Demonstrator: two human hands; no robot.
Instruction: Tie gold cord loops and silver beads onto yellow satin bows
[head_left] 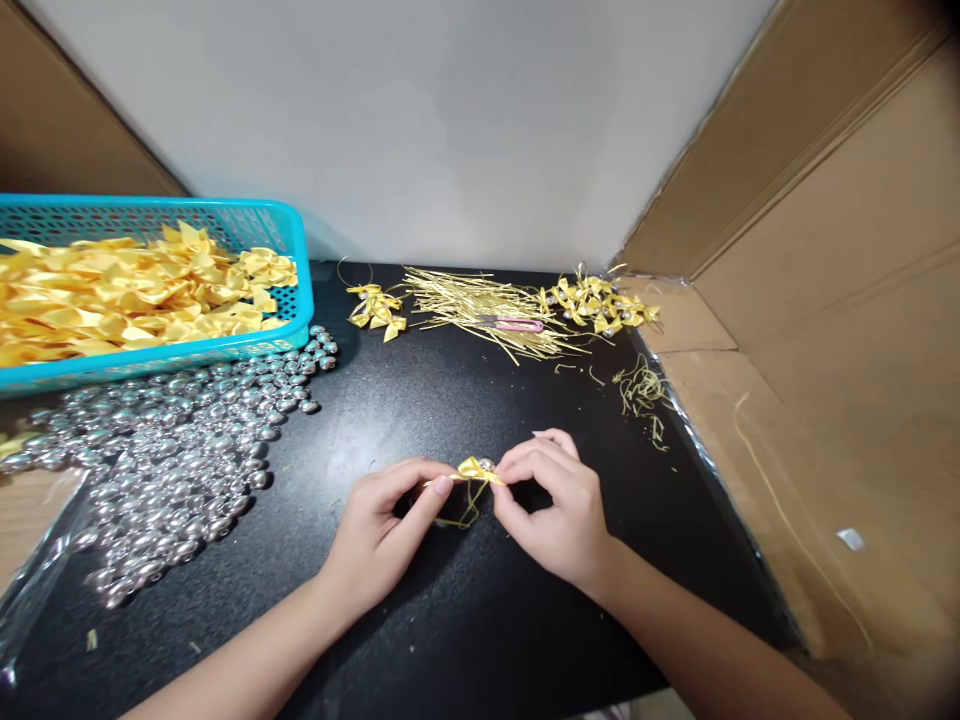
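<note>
Both hands meet over the black table [465,620] near its front middle. My left hand [382,535] and my right hand [559,510] pinch a small yellow ribbon bow [476,470] between fingertips. A silver bead sits at the bow's centre, and a thin gold wire loop [466,512] hangs below it. Both hands have their fingers closed on the bow from opposite sides.
A turquoise basket [289,260] full of yellow bows stands at the back left. Several silver beads [172,460] spread over the left side. A bundle of gold wires [480,305] with a pink tool, finished bows [600,300] and wire scraps [641,390] lie at the back. Cardboard walls the right.
</note>
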